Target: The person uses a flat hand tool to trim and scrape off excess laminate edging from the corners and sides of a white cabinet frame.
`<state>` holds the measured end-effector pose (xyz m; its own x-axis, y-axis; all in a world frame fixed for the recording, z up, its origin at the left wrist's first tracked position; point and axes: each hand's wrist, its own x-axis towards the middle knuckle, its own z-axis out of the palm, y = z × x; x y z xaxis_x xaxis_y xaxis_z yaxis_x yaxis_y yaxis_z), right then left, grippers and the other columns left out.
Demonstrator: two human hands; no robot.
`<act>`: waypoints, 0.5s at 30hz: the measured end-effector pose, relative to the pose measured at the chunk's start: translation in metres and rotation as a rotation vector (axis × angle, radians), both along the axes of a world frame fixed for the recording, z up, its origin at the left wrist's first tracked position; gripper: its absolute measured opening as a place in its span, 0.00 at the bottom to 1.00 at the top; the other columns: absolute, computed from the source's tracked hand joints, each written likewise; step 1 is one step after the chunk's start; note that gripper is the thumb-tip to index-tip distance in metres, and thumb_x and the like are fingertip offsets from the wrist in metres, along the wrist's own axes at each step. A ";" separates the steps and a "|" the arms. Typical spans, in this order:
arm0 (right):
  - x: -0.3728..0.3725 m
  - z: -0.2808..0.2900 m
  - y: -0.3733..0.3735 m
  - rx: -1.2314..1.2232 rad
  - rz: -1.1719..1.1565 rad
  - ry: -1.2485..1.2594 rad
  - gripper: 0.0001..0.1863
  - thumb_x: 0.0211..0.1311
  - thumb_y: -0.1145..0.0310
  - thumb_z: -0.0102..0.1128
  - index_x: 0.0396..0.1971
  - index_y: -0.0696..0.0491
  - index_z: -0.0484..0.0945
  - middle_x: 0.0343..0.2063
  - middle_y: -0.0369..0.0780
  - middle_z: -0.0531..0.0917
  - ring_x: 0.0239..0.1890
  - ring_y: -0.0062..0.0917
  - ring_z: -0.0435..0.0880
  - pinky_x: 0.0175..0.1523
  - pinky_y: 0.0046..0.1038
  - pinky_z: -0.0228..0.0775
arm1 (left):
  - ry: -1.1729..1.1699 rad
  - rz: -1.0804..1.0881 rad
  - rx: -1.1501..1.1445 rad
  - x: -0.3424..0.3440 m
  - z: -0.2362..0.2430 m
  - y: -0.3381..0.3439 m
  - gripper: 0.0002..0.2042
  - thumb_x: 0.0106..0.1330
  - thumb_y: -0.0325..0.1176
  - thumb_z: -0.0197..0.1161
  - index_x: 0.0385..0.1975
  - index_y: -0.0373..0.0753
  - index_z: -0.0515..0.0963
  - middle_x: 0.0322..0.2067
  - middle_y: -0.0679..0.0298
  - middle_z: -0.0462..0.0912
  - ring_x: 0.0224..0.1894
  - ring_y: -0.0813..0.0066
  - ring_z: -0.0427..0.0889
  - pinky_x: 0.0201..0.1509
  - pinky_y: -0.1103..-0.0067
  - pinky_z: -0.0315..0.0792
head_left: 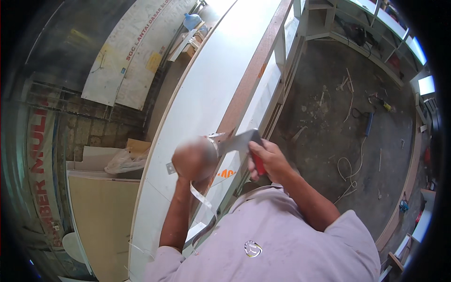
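Observation:
My right hand (pixel 268 160) is closed round the red handle (pixel 257 162) of a tool with a broad, flat grey blade (pixel 238 142). The blade reaches left across the reddish-brown wooden strip (pixel 244 89) toward my left hand (pixel 185 162). A blur covers that left hand, so its fingers and anything in them cannot be made out. From beneath it a thin white strip (pixel 202 199) hangs down in a curl toward my shirt. Beside its left edge a small metal plate with holes (pixel 170 168) sticks out. Under both hands runs a long white panel (pixel 202 80).
On the concrete floor at right lie scraps (pixel 322 98), a looped cord (pixel 347 176), a blue power strip (pixel 369 124) and a power tool (pixel 386 106). Wooden framing (pixel 411 164) borders that side. Boards (pixel 105 207) and a plastic bag (pixel 124 160) stand at left.

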<state>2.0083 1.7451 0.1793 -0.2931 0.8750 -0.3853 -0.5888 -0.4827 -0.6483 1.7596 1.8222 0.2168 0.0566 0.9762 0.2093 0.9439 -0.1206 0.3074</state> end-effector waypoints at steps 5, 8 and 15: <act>0.007 0.010 0.032 -0.015 -0.016 -0.021 0.16 0.78 0.56 0.49 0.39 0.56 0.70 0.19 0.40 0.79 0.14 0.25 0.80 0.18 0.28 0.72 | 0.005 0.051 0.030 0.009 -0.002 0.032 0.31 0.66 0.58 0.63 0.09 0.38 0.74 0.10 0.52 0.73 0.15 0.52 0.76 0.25 0.61 0.69; 0.003 0.008 0.032 -0.004 -0.015 -0.065 0.17 0.77 0.55 0.51 0.43 0.57 0.70 0.19 0.40 0.80 0.13 0.24 0.79 0.18 0.26 0.73 | 0.034 0.058 -0.065 0.003 -0.002 0.038 0.28 0.66 0.57 0.63 0.12 0.39 0.77 0.12 0.52 0.75 0.16 0.50 0.77 0.26 0.61 0.71; 0.024 0.007 0.046 -0.013 -0.021 -0.059 0.17 0.77 0.56 0.50 0.41 0.57 0.70 0.19 0.40 0.79 0.13 0.25 0.80 0.19 0.28 0.74 | -0.002 0.027 -0.049 0.019 -0.010 0.055 0.24 0.64 0.53 0.64 0.13 0.40 0.78 0.13 0.53 0.77 0.17 0.51 0.78 0.26 0.63 0.72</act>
